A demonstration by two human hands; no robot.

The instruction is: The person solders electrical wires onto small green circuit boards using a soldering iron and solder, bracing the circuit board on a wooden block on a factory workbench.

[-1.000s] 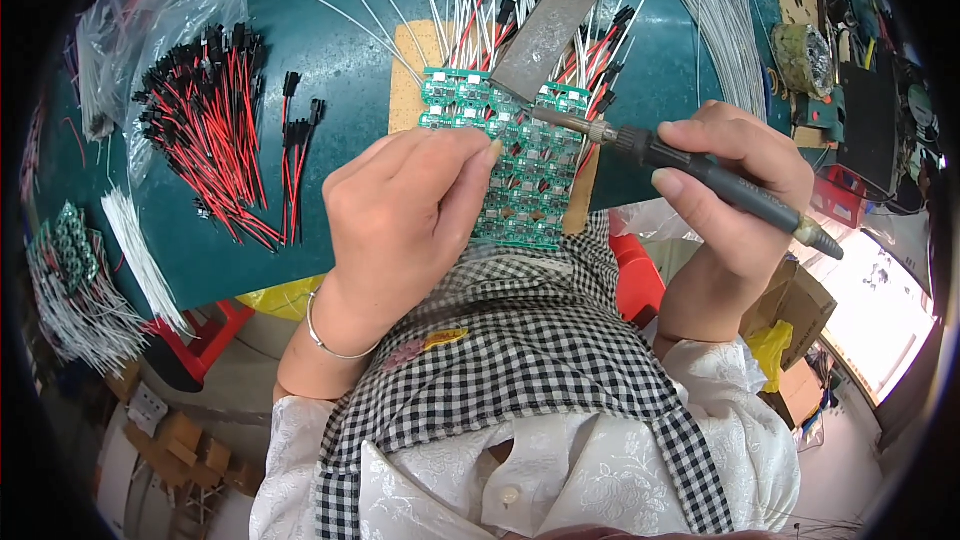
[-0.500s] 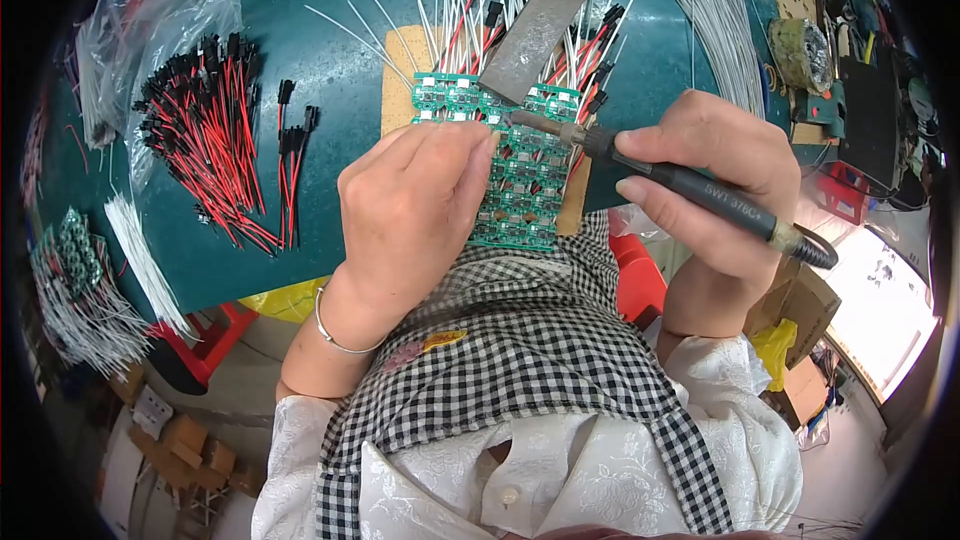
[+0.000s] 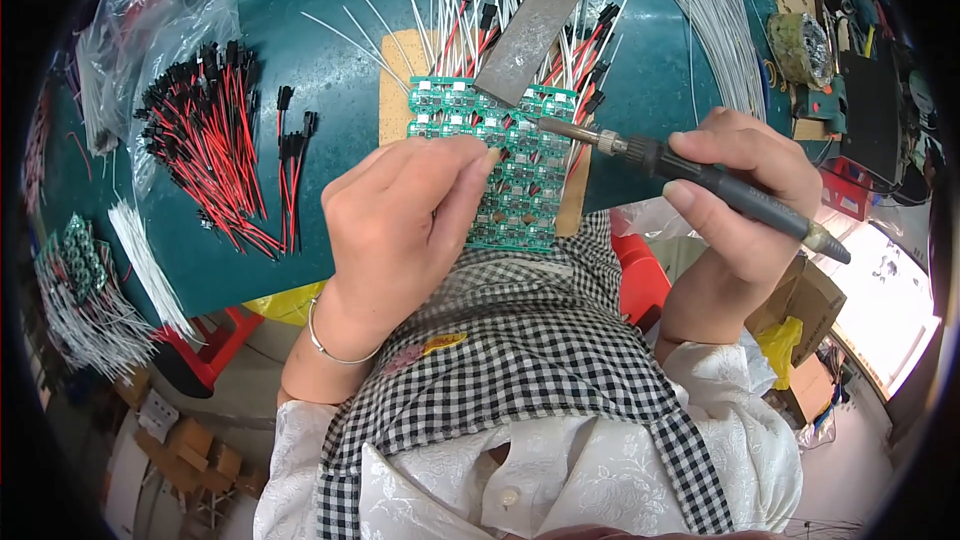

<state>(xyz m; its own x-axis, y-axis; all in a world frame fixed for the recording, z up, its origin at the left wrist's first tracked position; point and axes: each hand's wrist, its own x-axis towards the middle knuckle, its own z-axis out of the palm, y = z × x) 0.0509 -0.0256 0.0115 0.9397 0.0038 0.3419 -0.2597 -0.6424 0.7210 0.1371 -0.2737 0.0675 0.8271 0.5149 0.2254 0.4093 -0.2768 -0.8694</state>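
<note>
A panel of small green circuit boards [image 3: 525,202] lies at the table's front edge, on a tan board [image 3: 396,90]. White wires [image 3: 455,15] and red-black connector leads [image 3: 598,45] stick out from its far side. A flat metal bar [image 3: 545,20] rests across the panel's far edge. My right hand [image 3: 745,190] grips a soldering iron [image 3: 725,190], its tip over the panel's upper right part. My left hand [image 3: 400,210] is pinched closed over the panel's left middle. Anything between its fingertips is too small or hidden to make out.
On the left lie a pile of red-black connector leads [image 3: 205,140], a clear plastic bag [image 3: 180,10] and a bundle of white wires [image 3: 150,265]. More white wires [image 3: 720,30] lie at the far right, near a round tin [image 3: 800,50]. A red stool [image 3: 640,275] shows below the table.
The soldering iron has moved to the right, and its tip is now farther from my left fingertips. My left hand has shifted slightly left and toward me, still pinched.
</note>
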